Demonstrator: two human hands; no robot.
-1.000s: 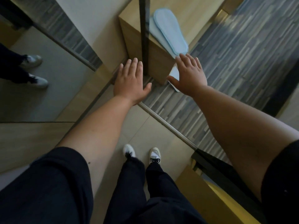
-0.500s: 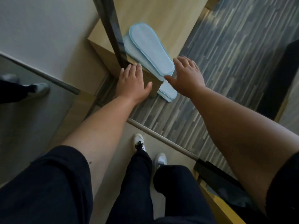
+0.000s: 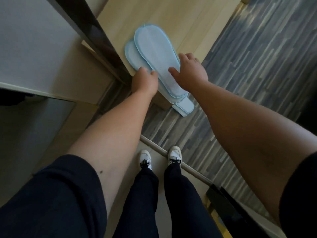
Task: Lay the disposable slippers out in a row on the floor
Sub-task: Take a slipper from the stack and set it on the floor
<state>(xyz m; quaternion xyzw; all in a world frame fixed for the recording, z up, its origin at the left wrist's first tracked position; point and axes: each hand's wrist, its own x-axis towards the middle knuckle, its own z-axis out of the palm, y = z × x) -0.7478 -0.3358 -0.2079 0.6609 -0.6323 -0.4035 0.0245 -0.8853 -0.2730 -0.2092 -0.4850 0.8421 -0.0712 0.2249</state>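
A stack of light blue disposable slippers (image 3: 154, 48) lies flat on a low wooden cabinet top (image 3: 171, 12), its near end hanging over the cabinet's front corner. My left hand (image 3: 145, 79) is at the stack's left edge, fingers curled onto it. On the stack's right side, my right hand (image 3: 190, 71) has its thumb on the top slipper and its fingers wrapped over the right edge. How many slippers are stacked is hard to tell; lower ones (image 3: 185, 107) stick out at the near end.
A dark upright post (image 3: 96, 31) stands just left of the slippers beside a white panel (image 3: 34, 40). Grey striped flooring (image 3: 257, 66) lies to the right, past a metal threshold strip (image 3: 188, 169). My white shoes (image 3: 145, 158) stand on beige tile.
The view has closed in on the cabinet. Both hands moved from the cabinet's front edge onto the slipper stack, one on each side, and their fingers have curled around it.
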